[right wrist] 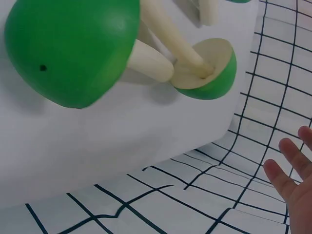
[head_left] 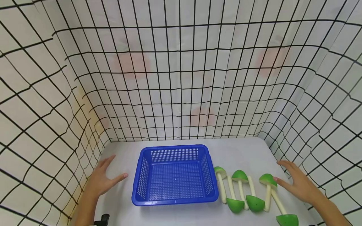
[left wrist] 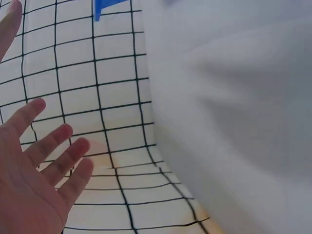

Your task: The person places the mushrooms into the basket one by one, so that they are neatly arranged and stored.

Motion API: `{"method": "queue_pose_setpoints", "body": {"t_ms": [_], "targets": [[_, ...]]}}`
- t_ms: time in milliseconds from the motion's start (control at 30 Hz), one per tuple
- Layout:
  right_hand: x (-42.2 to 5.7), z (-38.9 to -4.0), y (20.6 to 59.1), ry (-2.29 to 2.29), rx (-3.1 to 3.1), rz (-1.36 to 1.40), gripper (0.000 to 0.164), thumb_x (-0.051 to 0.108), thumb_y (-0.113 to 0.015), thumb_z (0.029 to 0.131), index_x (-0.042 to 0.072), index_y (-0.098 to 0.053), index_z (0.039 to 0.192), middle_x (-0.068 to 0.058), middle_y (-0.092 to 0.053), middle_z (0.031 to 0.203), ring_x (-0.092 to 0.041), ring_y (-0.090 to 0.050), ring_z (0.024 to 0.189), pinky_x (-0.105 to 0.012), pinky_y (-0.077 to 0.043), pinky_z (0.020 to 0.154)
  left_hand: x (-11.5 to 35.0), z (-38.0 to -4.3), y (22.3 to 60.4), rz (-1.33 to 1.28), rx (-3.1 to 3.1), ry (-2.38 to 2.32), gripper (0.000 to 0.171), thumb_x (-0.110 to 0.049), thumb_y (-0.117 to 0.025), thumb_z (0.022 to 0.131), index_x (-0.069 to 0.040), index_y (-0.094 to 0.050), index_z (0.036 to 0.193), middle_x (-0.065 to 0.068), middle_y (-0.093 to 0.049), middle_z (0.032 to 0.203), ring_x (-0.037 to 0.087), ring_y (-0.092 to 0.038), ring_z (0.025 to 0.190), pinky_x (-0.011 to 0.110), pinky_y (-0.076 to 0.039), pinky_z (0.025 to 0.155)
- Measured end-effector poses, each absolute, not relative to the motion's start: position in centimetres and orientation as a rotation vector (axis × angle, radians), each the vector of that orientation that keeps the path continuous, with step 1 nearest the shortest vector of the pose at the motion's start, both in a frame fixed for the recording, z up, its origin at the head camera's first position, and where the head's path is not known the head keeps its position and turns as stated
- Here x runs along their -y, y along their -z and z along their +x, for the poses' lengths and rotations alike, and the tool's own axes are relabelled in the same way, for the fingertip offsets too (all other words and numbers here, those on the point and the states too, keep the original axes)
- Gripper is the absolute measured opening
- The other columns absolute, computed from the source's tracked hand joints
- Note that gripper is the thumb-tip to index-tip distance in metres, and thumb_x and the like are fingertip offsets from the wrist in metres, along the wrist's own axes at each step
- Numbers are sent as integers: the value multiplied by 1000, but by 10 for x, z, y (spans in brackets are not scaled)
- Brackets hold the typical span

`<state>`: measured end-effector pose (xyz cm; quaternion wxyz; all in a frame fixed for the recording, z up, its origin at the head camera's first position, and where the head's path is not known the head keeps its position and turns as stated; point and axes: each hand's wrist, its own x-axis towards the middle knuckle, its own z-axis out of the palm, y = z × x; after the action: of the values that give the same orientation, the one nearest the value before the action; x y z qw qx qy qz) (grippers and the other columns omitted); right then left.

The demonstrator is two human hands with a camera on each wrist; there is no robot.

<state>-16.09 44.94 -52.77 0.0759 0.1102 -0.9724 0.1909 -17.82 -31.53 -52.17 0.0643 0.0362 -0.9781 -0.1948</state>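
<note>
In the head view, several toy mushrooms [head_left: 239,176] with green caps and pale stems lie on the white table, right of a blue plastic basket [head_left: 175,201]. Their caps point alternately to the back and to the front. My right hand [head_left: 301,185] hovers at the table's right side with fingers spread, its thumb tip close by a green cap [head_left: 266,179]. A dark-spotted cap [right wrist: 73,48] looms large in the right wrist view. Left of the basket, my left hand [head_left: 100,180] is held with spread fingers and nothing in it. The basket holds nothing.
White walls with a black grid [head_left: 181,78] close in the back and both sides. Both hands are near the side walls. The white tabletop [head_left: 237,150] ends at a rounded corner at the back right. A small black piece [head_left: 104,218] shows by the left wrist.
</note>
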Motion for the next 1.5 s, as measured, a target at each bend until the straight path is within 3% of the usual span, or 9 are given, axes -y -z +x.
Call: {"method": "queue_pose_setpoints", "body": {"t_ms": [133,333,533,767,867,1033,1233,1367,1500], "targets": [[-450,-155,539,-583,2913,323,77,42,-73,94,0,-41,149,-30,-40,148,-56,-45,127,-80,-39,89,309,-178,533,102,2938,641,113,-79,-71,76,-19,-30,163,31,-35,159,60,-45,134,79,-40,97],[-453,-147,556,-646,2917,305,72,38,-76,93,-2,-45,144,-29,-43,144,-55,-46,126,-75,-41,89,301,-175,550,60,2880,827,101,-69,-72,83,-22,-32,162,27,-42,154,45,-61,118,56,-57,80],[-450,-142,562,-636,2951,283,70,39,-75,93,-2,-47,142,-29,-48,138,-50,-59,112,-68,-51,81,290,-175,560,57,2848,931,92,-63,-72,87,-25,-34,161,25,-50,149,38,-66,107,47,-59,77],[-451,-134,577,-644,3019,162,60,41,-74,94,-5,-58,130,-27,-63,126,-39,-67,101,-44,-59,76,276,-176,573,97,2802,1141,91,-56,-79,85,-28,-36,160,19,-55,142,25,-70,88,34,-56,67],[-451,-131,584,-666,3040,105,61,43,-73,95,-6,-59,128,-26,-65,123,-36,-68,99,-39,-59,73,271,-177,578,113,2817,1156,90,-56,-78,86,-30,-35,160,19,-56,141,21,-69,86,32,-55,67],[-450,-130,591,-731,3101,22,65,46,-70,96,-8,-57,129,-25,-66,120,-32,-68,97,-42,-60,75,261,-177,582,138,2811,1252,87,-55,-77,86,-31,-36,160,19,-57,136,20,-67,82,31,-56,66],[-450,-134,603,-762,3232,-69,68,51,-70,94,-5,-58,130,-19,-69,119,-17,-66,90,-28,-54,69,248,-174,584,169,2780,1329,84,-53,-77,86,-28,-42,158,16,-62,122,16,-63,72,25,-53,64],[-450,-131,608,-754,3239,-27,66,46,-75,91,-4,-58,131,-12,-70,116,-11,-64,84,-23,-52,66,241,-174,589,183,2738,1399,77,-49,-77,88,-27,-46,155,17,-62,122,18,-65,74,29,-57,67],[-450,-131,611,-753,3286,-58,65,39,-79,88,-5,-57,130,-9,-69,110,-11,-60,78,-25,-50,64,237,-174,595,178,2693,1468,69,-46,-76,90,-27,-52,152,18,-61,125,25,-72,87,38,-62,72]]}}
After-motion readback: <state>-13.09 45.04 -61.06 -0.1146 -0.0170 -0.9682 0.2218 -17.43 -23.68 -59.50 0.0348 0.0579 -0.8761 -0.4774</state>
